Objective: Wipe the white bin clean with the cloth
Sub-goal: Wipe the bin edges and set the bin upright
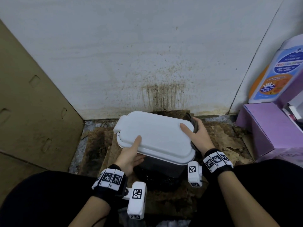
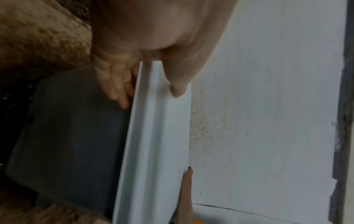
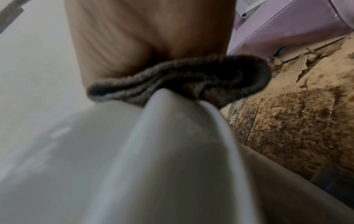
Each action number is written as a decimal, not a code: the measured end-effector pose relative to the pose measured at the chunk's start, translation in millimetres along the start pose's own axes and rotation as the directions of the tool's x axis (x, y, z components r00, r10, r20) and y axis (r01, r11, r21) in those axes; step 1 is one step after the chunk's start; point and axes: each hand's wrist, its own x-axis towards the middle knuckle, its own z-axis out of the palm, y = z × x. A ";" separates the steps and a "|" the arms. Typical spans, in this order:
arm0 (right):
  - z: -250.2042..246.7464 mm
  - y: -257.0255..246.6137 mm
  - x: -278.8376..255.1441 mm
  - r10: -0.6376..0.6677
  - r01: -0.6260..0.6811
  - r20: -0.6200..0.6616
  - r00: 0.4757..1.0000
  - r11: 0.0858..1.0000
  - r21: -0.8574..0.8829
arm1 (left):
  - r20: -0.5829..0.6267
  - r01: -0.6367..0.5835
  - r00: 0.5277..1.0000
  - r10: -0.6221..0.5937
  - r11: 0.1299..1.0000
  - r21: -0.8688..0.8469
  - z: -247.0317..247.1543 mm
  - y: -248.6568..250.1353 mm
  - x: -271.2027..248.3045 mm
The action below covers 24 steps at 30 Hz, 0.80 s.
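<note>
The bin [image 1: 160, 136] has a white lid over a dark grey body [image 2: 72, 128] and stands on the floor by the wall. My left hand [image 1: 133, 151] grips the lid's near left edge, thumb on top [image 2: 178, 89], fingers under the rim [image 2: 116, 91]. My right hand [image 1: 196, 131] holds the lid's right end, thumb lying on the top. Its fingers press a dark grey cloth [image 1: 191, 119] round that edge. In the right wrist view the folded cloth [image 3: 172, 81] sits between palm and lid rim [image 3: 162, 151].
A brown-stained white wall [image 1: 164, 89] stands just behind the bin. A cardboard sheet [image 1: 29, 104] leans at the left. Purple boxes [image 1: 265, 126] and a labelled white pack [image 1: 278, 76] crowd the right. The floor is covered with stained, torn cardboard [image 1: 98, 145].
</note>
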 end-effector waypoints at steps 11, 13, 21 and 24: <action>27.2 12.6 -44.8 -0.012 0.025 -0.223 0.975 0.998 0.054 | 0.034 -0.129 0.991 0.130 0.991 -0.028 -15.6 16.5 8.7; 38.2 13.6 -56.6 0.016 0.005 -0.308 0.951 0.998 0.066 | 0.041 -0.145 0.989 0.145 0.989 -0.001 -16.2 23.2 11.3; 73.9 5.6 -89.3 0.066 -0.032 -0.467 0.882 0.996 0.078 | 0.005 -0.165 0.986 0.165 0.977 0.138 -17.1 34.0 36.7; 63.8 0.9 -80.8 0.093 -0.061 -0.449 0.889 0.994 0.086 | 0.034 -0.185 0.983 0.182 0.972 0.147 -8.2 31.4 38.3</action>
